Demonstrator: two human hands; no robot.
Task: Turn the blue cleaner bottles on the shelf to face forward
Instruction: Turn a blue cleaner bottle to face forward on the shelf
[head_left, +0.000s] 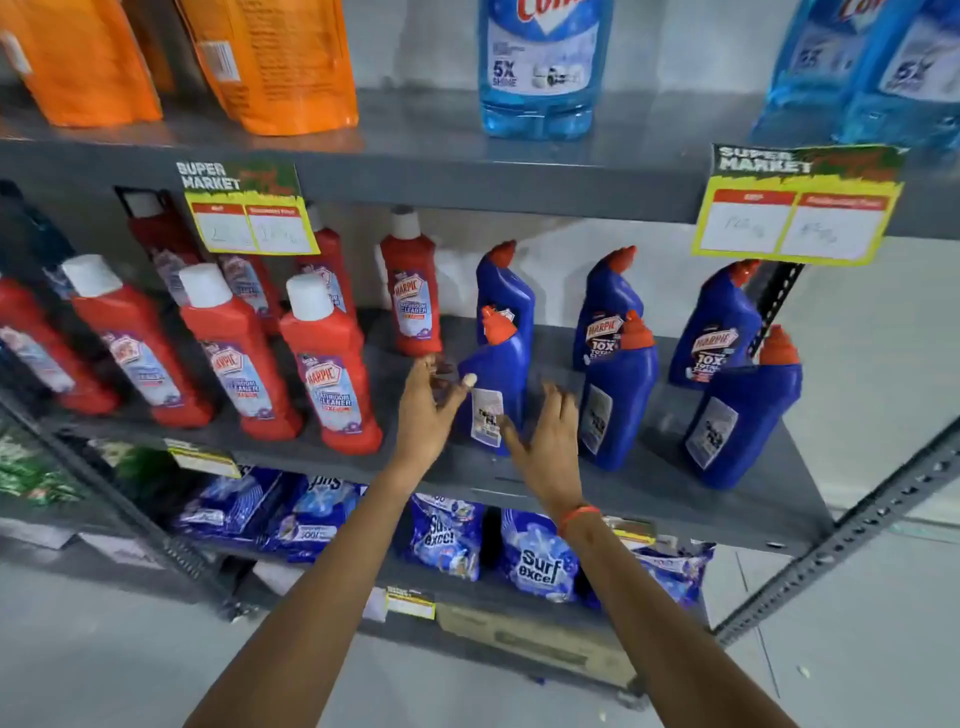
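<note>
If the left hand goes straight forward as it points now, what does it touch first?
Most likely the front-left blue bottle: the left hand is open right beside it, fingers reaching toward its side. Depth is unclear, so contact may already exist.

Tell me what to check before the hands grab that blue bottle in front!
1. Both hands open: left hand and right hand have spread fingers. Ok.
2. Hands on either side of the front-left blue bottle: ok.
3. Firm grip: cannot tell; the fingers look near it, not closed.
4. Bottle facing forward: not ok, its back label shows.
5. Room to turn: the front-middle blue bottle stands apart. Ok.
6. Bottle upright on the shelf: ok.
</note>
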